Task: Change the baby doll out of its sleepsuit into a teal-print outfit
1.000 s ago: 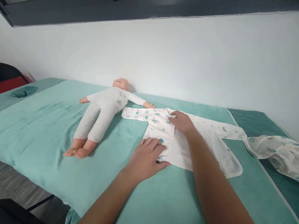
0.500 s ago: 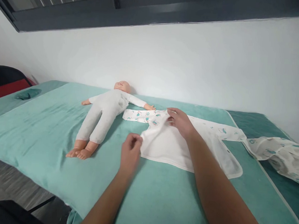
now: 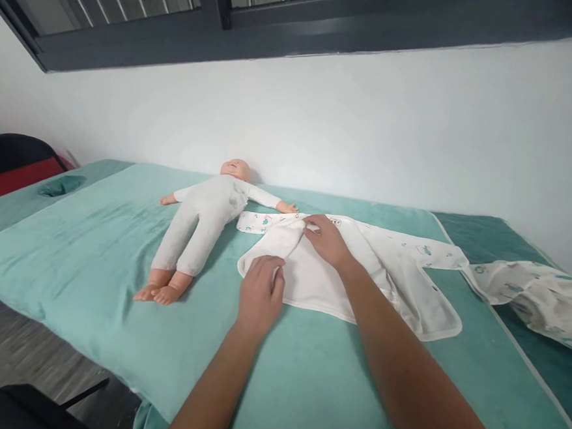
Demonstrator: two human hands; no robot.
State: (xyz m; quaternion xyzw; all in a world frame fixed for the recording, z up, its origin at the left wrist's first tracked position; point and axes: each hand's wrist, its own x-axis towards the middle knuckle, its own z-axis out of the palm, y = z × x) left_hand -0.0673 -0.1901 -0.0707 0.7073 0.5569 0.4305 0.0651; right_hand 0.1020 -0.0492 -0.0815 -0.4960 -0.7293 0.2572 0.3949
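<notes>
Two bare hands work on a small white cotton baby shirt with a teal print [image 3: 360, 278], which lies opened flat on the teal terry-covered table [image 3: 91, 260], just right of a pale plastic baby doll in a grey bodysuit [image 3: 202, 218]; the left hand [image 3: 259, 295] pinches the near left flap at its trimmed edge, fingers curled over the cloth; the right hand [image 3: 327, 240] lies spread and pressed flat on the folded-back panel near the collar. The shirt looks light, limp and thin; it would likely crumple if lifted by one point, so the hemmed edges and shoulders seem the best places to grip. A second printed white garment [image 3: 530, 294] lies well apart at the right, cut off by the frame; fasteners on the shirt are too small to make out; the right forearm hides part of its middle.
</notes>
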